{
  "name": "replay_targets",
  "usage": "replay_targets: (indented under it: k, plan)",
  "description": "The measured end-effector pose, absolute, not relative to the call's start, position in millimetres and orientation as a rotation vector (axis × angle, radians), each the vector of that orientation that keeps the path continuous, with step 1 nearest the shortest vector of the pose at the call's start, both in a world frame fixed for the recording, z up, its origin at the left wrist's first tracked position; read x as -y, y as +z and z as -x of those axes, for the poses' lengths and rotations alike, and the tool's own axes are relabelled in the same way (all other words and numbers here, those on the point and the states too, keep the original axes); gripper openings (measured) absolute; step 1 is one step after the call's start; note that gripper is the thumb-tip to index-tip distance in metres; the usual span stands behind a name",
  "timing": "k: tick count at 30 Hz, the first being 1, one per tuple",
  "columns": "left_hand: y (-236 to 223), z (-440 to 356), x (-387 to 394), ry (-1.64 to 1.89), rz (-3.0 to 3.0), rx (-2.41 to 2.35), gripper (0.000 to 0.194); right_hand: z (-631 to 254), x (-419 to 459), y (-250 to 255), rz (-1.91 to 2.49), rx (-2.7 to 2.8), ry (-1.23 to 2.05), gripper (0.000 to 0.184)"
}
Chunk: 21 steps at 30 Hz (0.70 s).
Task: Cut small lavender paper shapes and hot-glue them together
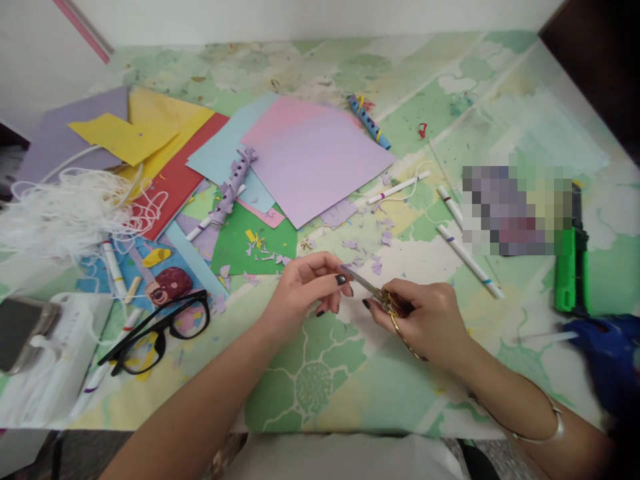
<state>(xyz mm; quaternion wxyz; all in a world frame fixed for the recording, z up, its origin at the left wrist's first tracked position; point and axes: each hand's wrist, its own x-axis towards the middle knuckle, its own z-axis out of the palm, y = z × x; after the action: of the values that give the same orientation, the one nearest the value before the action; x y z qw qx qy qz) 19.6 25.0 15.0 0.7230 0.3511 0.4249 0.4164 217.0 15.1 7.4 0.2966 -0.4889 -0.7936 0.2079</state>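
My right hand [427, 320] is closed round the handles of a small pair of scissors [367, 285] with gold-coloured grips. The blades point left and reach the fingertips of my left hand [309, 285]. There the thumb and fingers are pinched together; whatever they hold, if anything, is too small or hidden to make out. Small purple paper scraps [376, 267] lie just beyond both hands. Further back is a large lilac paper sheet [320, 160], overlapping pink and light blue sheets. A purple paper-wrapped stick [234, 183] rests left of it.
White string [75, 213] is heaped at the left, above black glasses [165, 330] and a white power strip [60, 367] with a phone [25, 333]. On the right lie markers [471, 261], a green cutter [573, 280] and a blue glue gun [607, 353]. A blue paper-wrapped stick [370, 121] lies further back.
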Motion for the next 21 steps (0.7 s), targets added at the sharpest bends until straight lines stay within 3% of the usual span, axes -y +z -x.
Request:
replay_targets:
  k: [21]
  plan:
    - [15.4, -23.2, -23.0, 1.002, -0.799, -0.946, 0.009, -214.8, -13.3, 6.9, 1.311, 2.064, 0.606, 0.027]
